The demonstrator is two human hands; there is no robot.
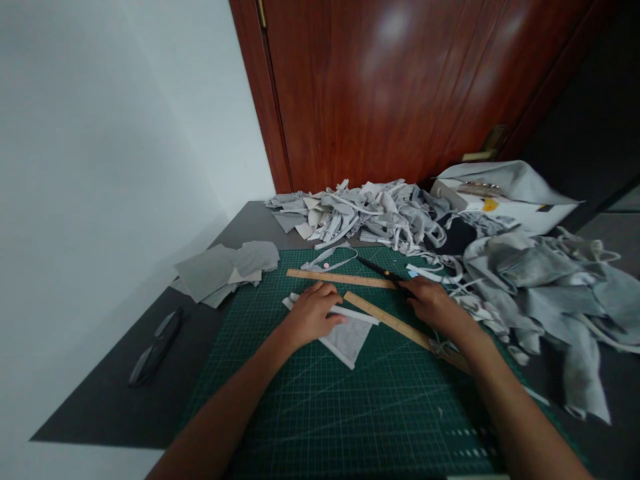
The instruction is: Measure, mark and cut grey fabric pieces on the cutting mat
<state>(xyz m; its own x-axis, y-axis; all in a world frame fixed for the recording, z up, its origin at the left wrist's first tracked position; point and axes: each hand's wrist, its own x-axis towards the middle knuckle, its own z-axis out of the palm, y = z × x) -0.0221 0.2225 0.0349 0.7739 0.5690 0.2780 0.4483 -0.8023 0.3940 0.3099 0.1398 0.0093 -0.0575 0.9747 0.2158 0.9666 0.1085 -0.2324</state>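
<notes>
My left hand rests on a small grey cloth piece with a folded edge, its thumb and fingers bent over the cloth's upper strip. The cloth lies on a green cutting mat. At the right, my right hand has its fingers wrapped round the handles of black scissors, whose blades point up and left. One wooden ruler lies beyond my left hand. A second wooden ruler slants between my hands and passes under my right forearm.
Grey cloth pieces lie at the left, near eyeglasses. Scraps are heaped at the back. A larger cloth pile and a white box stand at the right. Behind is a wooden door.
</notes>
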